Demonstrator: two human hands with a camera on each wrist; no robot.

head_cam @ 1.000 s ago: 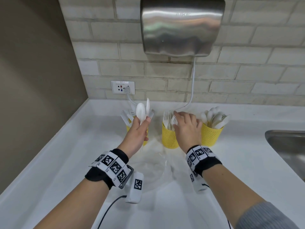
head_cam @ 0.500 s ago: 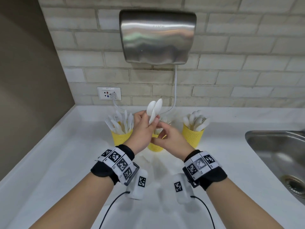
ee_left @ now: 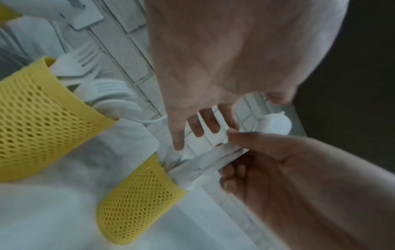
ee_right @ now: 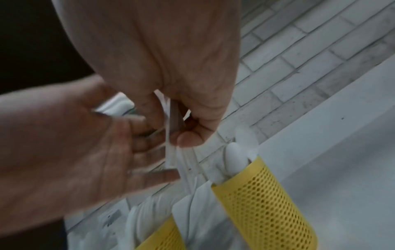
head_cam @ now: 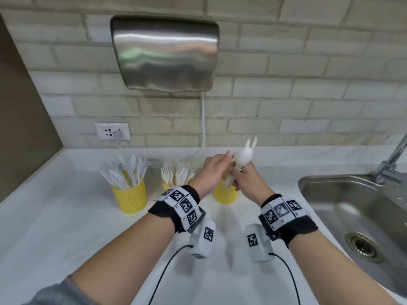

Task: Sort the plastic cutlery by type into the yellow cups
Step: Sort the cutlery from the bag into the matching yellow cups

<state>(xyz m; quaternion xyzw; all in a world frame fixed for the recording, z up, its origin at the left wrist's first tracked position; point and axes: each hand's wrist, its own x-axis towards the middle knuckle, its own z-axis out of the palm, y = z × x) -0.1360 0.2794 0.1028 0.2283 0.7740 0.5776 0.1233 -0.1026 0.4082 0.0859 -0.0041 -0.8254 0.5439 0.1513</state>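
Observation:
Three yellow mesh cups stand in a row on the white counter (head_cam: 66, 216). The left cup (head_cam: 130, 197) holds knives, the middle cup (head_cam: 165, 183) forks, and the right cup (head_cam: 226, 195) sits behind my hands. My right hand (head_cam: 246, 181) pinches a small bunch of white spoons (head_cam: 245, 154) by their handles (ee_right: 171, 128), bowls up, just above the right cup (ee_right: 262, 203). My left hand (head_cam: 212, 170) is beside it with fingers (ee_left: 179, 142) stretched out, touching the spoon handles (ee_left: 211, 160). More spoon bowls (ee_right: 234, 157) stick out of that cup.
A steel sink (head_cam: 352, 216) with a tap (head_cam: 394, 159) lies to the right. A steel hand dryer (head_cam: 165, 53) hangs on the brick wall, its cable running to a socket (head_cam: 112, 131). A side wall bounds the counter on the left.
The spoons went from my left hand into my right hand's pinch. Both hands moved right, from the left and middle cups to above the right cup.

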